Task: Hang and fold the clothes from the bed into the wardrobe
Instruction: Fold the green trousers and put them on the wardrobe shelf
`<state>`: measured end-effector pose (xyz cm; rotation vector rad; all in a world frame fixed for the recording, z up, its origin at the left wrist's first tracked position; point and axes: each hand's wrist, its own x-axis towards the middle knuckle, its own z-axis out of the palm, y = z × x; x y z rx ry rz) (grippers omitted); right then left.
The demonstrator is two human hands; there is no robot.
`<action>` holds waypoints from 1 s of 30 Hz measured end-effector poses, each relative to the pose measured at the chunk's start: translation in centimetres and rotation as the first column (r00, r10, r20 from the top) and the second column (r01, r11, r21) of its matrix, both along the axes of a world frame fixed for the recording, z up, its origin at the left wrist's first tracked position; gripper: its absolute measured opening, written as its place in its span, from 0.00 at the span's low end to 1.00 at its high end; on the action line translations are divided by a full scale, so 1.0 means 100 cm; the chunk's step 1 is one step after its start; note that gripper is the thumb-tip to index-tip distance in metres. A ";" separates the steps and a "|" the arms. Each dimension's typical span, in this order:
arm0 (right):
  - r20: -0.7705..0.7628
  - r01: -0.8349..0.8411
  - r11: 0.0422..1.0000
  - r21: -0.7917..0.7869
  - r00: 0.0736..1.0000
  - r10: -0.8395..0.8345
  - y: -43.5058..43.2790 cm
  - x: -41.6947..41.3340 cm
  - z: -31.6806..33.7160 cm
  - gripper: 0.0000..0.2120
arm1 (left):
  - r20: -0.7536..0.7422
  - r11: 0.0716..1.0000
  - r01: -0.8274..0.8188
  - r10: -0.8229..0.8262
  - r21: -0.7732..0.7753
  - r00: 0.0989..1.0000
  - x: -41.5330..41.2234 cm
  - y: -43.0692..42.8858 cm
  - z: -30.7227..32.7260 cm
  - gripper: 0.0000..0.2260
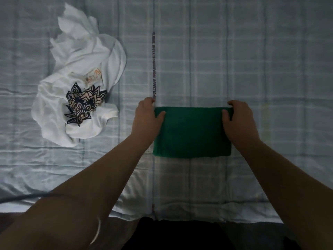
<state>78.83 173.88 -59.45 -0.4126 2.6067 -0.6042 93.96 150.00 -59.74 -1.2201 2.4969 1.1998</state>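
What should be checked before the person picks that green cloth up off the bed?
1. Left hand holds the far left corner of the green cloth: ok.
2. Right hand holds its far right corner: ok.
3. Green cloth folded into a tidy rectangle, flat on the bed: ok.
4. White shirt lies apart from the green cloth: ok.
5. White shirt folded: not ok, it lies crumpled on the left.
6. Wardrobe open and ready: cannot tell, out of view.
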 end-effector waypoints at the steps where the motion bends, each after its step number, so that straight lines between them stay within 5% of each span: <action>1: -0.094 -0.047 0.999 -0.028 0.995 0.044 0.000 0.009 0.006 0.20 | -0.033 0.988 0.083 -0.088 -0.133 0.996 0.003 0.005 0.006 0.20; 4: -0.274 -0.358 0.932 0.047 0.893 0.357 -0.002 0.040 0.014 0.23 | 0.016 0.793 0.408 -0.451 -0.452 0.893 0.010 0.032 0.019 0.25; 7: -0.239 -0.518 0.838 0.170 0.804 0.545 -0.001 0.065 0.003 0.28 | 0.087 0.681 0.599 -0.627 -0.421 0.774 0.020 0.062 0.007 0.29; 13: -0.159 -0.500 0.815 0.293 0.816 0.557 0.012 0.075 -0.044 0.31 | 0.277 0.603 0.694 -0.642 -0.394 0.715 0.035 0.076 -0.046 0.29; 21: -0.156 -0.511 0.842 0.174 0.830 0.536 0.009 0.071 -0.037 0.30 | 0.244 0.647 0.664 -0.622 -0.376 0.744 0.033 0.076 -0.039 0.28; 24: -0.192 -0.367 0.924 -0.105 0.920 0.343 0.013 0.071 -0.016 0.25 | -0.016 0.790 0.462 -0.511 -0.402 0.860 0.031 0.070 -0.014 0.23; 26: -0.171 -0.156 0.955 -0.254 0.979 0.115 0.019 0.073 -0.008 0.22 | -0.167 0.938 0.124 -0.186 -0.324 0.968 0.036 0.067 -0.003 0.19; 28: -0.021 0.104 0.959 -0.263 0.993 -0.113 0.023 0.077 -0.006 0.24 | -0.074 0.964 -0.248 0.242 -0.091 0.967 0.038 0.067 0.002 0.19; 30: 0.216 0.339 0.923 -0.184 0.930 -0.299 0.022 0.079 -0.007 0.28 | 0.144 0.857 -0.490 0.471 0.161 0.870 0.035 0.067 -0.002 0.22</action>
